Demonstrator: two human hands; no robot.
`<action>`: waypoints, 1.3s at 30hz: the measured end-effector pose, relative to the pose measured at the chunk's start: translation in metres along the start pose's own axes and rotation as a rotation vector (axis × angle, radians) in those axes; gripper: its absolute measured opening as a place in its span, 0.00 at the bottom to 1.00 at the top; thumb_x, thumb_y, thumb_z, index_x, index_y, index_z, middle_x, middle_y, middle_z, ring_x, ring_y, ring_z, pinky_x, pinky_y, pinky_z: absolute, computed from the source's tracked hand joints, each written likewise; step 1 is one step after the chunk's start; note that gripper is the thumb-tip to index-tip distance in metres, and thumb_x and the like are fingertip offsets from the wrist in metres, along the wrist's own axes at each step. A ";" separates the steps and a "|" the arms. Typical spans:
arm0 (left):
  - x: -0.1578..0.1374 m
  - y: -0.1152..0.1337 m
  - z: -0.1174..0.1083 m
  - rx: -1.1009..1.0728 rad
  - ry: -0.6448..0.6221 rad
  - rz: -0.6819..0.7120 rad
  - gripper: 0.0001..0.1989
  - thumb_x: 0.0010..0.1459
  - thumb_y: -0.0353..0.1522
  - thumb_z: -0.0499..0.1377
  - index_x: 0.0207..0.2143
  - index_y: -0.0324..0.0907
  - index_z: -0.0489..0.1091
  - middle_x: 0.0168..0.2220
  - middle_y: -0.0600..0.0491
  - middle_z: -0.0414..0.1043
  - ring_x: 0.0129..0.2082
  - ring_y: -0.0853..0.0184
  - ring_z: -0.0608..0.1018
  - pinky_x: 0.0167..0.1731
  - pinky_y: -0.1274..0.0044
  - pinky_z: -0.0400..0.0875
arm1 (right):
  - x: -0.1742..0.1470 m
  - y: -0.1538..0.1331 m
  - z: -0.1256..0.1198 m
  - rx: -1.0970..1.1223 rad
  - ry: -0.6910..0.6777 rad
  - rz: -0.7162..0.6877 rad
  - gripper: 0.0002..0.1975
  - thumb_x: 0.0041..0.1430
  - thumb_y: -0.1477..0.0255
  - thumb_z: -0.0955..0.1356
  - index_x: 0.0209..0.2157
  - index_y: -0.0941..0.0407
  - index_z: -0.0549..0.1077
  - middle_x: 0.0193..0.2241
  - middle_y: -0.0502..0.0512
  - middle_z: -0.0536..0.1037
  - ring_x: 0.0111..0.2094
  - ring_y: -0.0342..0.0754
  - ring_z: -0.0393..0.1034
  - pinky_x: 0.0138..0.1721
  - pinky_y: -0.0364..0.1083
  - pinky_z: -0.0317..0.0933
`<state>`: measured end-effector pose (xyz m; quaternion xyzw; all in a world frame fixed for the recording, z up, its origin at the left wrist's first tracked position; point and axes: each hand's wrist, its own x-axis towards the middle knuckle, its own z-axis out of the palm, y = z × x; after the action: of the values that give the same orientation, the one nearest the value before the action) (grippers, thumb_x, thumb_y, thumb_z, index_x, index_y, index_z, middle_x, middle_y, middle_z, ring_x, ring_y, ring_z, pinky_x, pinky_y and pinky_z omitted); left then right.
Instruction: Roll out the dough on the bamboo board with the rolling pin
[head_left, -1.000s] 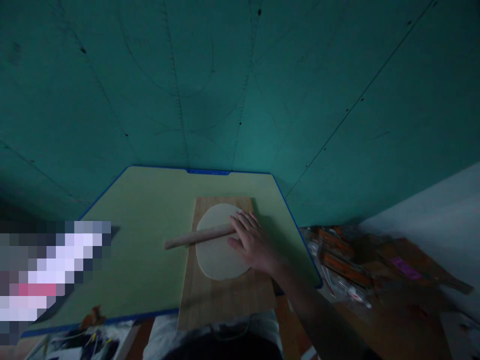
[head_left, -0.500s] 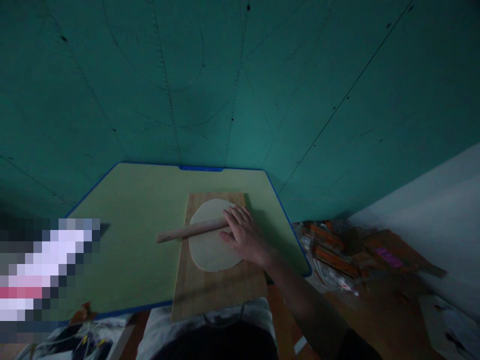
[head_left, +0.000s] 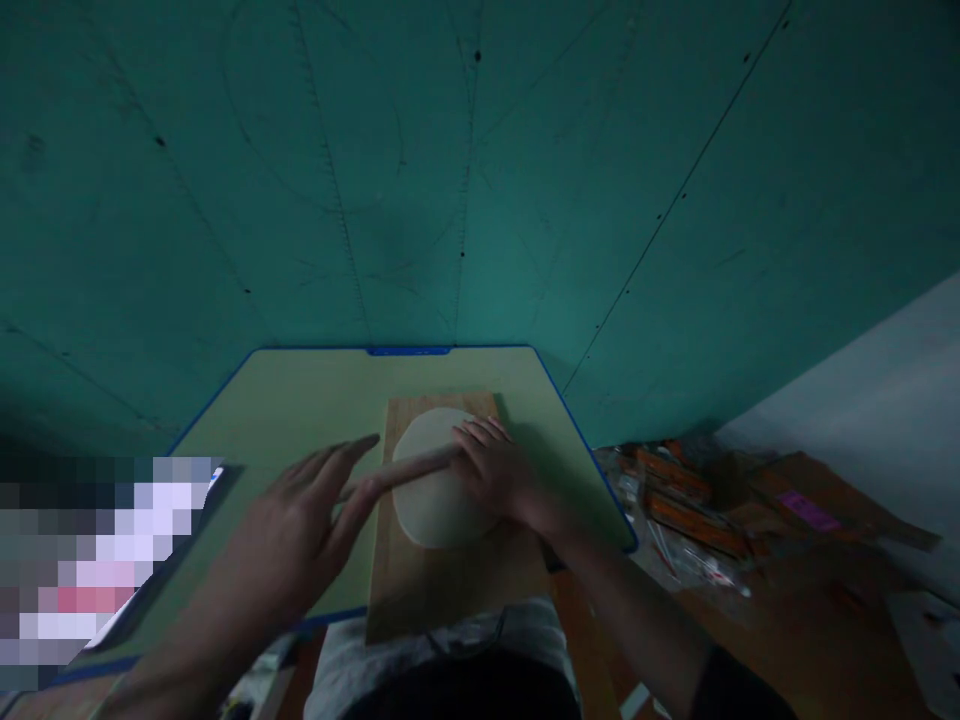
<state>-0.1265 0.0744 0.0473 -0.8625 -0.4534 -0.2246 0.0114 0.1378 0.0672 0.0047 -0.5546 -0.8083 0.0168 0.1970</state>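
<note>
A round sheet of rolled dough point(head_left: 435, 515) lies flat on a wooden board point(head_left: 409, 590). Across it rests a wooden rolling pin point(head_left: 420, 467), its right end under my right hand point(head_left: 499, 472), whose fingers curl over it. My left hand point(head_left: 307, 515) is at the pin's left end, thumb and fingers apart, hiding that end. Whether the left hand touches the pin is unclear.
The board sits on a pale table with a blue edge point(head_left: 411, 351), against a green wall point(head_left: 420, 180). A pixelated flat object point(head_left: 142, 545) is at the table's left. Cardboard point(head_left: 810, 490) and plastic packaging lie on the floor at right.
My left hand has come into view from the lower left and reached the pin's left end. My right hand stays on the right end. The view has shifted slightly.
</note>
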 end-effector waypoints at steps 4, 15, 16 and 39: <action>-0.011 -0.003 0.039 0.139 0.014 0.119 0.37 0.72 0.48 0.35 0.58 0.28 0.67 0.56 0.31 0.73 0.58 0.45 0.75 0.50 0.58 0.75 | -0.023 -0.005 -0.011 0.026 0.051 -0.029 0.21 0.70 0.67 0.62 0.60 0.61 0.69 0.60 0.65 0.73 0.63 0.57 0.63 0.66 0.59 0.55; 0.028 0.000 0.069 0.155 -0.127 0.179 0.31 0.72 0.47 0.41 0.60 0.31 0.65 0.60 0.33 0.70 0.61 0.51 0.72 0.56 0.61 0.71 | 0.063 0.008 -0.005 -0.049 0.009 0.181 0.13 0.71 0.71 0.61 0.47 0.55 0.76 0.55 0.62 0.75 0.53 0.53 0.71 0.55 0.52 0.63; 0.043 -0.006 0.072 0.161 -0.136 0.121 0.31 0.72 0.46 0.41 0.60 0.30 0.65 0.59 0.31 0.70 0.61 0.49 0.72 0.57 0.59 0.70 | 0.076 0.011 -0.004 -0.058 0.001 0.199 0.14 0.71 0.71 0.61 0.47 0.56 0.76 0.55 0.64 0.75 0.54 0.54 0.71 0.57 0.53 0.62; 0.087 -0.024 0.064 0.101 -0.262 -0.171 0.26 0.73 0.41 0.42 0.62 0.32 0.62 0.63 0.30 0.64 0.63 0.46 0.69 0.53 0.58 0.72 | 0.112 0.032 0.004 -0.139 -0.001 0.131 0.18 0.72 0.70 0.59 0.49 0.62 0.77 0.52 0.69 0.76 0.56 0.58 0.69 0.59 0.57 0.61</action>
<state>-0.0789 0.1704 0.0204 -0.8409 -0.5336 -0.0872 -0.0239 0.1302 0.1811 0.0266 -0.6188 -0.7694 -0.0261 0.1563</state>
